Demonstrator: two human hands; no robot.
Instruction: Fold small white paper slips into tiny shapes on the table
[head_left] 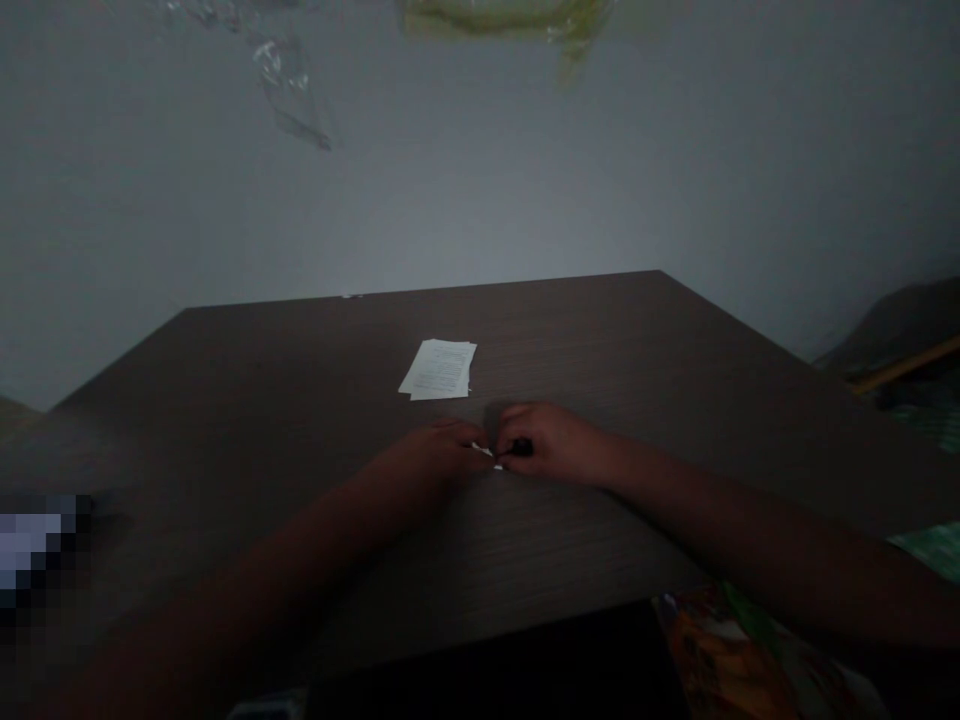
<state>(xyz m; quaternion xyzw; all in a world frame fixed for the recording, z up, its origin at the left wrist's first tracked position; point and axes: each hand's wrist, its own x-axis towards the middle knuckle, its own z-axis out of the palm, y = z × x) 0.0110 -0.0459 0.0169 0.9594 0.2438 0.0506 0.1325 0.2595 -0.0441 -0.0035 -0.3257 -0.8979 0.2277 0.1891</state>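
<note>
Close together above the middle of the table, my two hands meet over a small white piece (pixel 483 449) that looks like paper. My left hand (pixel 439 460) pinches it between thumb and fingers. The fingers of my right hand (pixel 551 442) are curled closed at the piece's other end, and a dark gap or dark object shows inside their curl; which one I cannot tell. Most of the white piece is hidden by the fingers. Just beyond my hands lies a small stack of printed paper sheets (pixel 442 370), slightly fanned.
The brown wood-grain table (pixel 285 380) reaches back to a pale wall (pixel 480 190). A blurred-out device (pixel 34 545) lies at the left edge. Nearest me are a black flat object (pixel 495 665) and a colourful printed item (pixel 731 655). Plastic wrapping hangs on the wall.
</note>
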